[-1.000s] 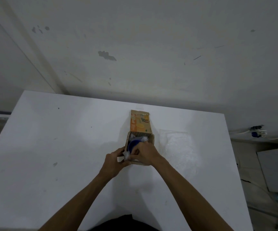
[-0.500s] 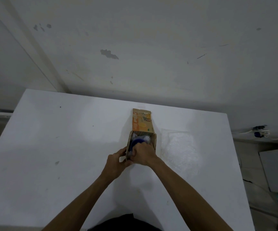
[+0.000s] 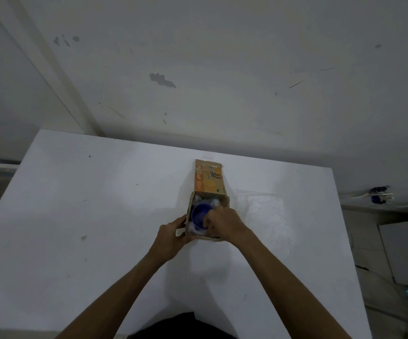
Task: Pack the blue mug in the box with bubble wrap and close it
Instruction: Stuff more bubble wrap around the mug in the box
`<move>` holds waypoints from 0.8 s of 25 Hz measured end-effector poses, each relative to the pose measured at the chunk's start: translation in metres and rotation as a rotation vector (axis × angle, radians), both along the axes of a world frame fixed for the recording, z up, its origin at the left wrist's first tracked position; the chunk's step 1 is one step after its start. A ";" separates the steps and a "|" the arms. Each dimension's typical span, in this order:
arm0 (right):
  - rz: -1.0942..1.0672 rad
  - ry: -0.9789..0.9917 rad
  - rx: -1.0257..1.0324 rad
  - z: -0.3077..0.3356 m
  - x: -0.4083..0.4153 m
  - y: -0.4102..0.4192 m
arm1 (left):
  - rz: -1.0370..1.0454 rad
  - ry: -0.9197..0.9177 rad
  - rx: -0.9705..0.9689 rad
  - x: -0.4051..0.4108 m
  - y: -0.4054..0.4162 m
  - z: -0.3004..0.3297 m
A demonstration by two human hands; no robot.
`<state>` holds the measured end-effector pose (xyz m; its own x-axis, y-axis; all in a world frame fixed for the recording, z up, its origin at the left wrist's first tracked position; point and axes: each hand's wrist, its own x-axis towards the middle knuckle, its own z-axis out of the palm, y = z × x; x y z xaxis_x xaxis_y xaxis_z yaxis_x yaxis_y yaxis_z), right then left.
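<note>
A small cardboard box [image 3: 226, 203] stands open near the middle of the white table, its orange printed lid flap [image 3: 209, 178] raised at the far side. Inside it sits the blue mug [image 3: 199, 214], mouth up, with clear bubble wrap [image 3: 214, 203] packed around it. My right hand [image 3: 222, 222] reaches into the box from the near right, fingers curled on the mug's rim. My left hand [image 3: 173, 234] grips the box's near left corner and side wall.
A loose sheet of bubble wrap [image 3: 263, 211] lies flat on the white table [image 3: 88, 228] just right of the box. The wall rises behind the table's far edge. Beyond the right edge are a floor, cables and a blue plug [image 3: 379, 195].
The right hand has shifted a little to the right, uncovering more of the mug's mouth. The left hand stays on the box's corner. The head camera has moved slightly.
</note>
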<state>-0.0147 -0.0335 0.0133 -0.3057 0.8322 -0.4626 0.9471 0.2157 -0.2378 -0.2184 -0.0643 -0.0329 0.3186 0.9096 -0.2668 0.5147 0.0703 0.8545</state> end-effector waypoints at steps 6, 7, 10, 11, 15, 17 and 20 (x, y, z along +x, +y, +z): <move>0.018 0.019 0.015 -0.012 0.004 -0.003 | 0.004 -0.012 -0.014 0.001 0.000 0.002; 0.032 0.015 0.030 -0.013 0.007 -0.003 | 0.007 -0.018 -0.019 0.002 0.000 0.003; 0.100 -0.052 0.070 -0.009 0.007 -0.009 | 0.009 -0.017 -0.024 0.005 -0.001 0.004; 0.098 -0.021 0.080 -0.007 0.007 -0.010 | 0.005 -0.023 -0.025 0.007 -0.002 0.007; -0.224 0.369 0.083 0.000 0.030 -0.011 | 0.002 -0.107 -0.083 0.017 0.005 0.019; -0.411 0.512 0.179 0.003 0.051 -0.011 | -0.007 -0.150 -0.094 0.024 0.011 0.022; -0.715 0.505 0.293 -0.004 0.091 -0.017 | -0.044 -0.194 -0.082 0.032 0.016 0.021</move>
<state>0.0764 -0.0502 0.0095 0.2177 0.9637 -0.1548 0.6769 -0.2633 -0.6873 -0.1868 -0.0488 -0.0118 0.4098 0.8714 -0.2695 0.3450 0.1253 0.9302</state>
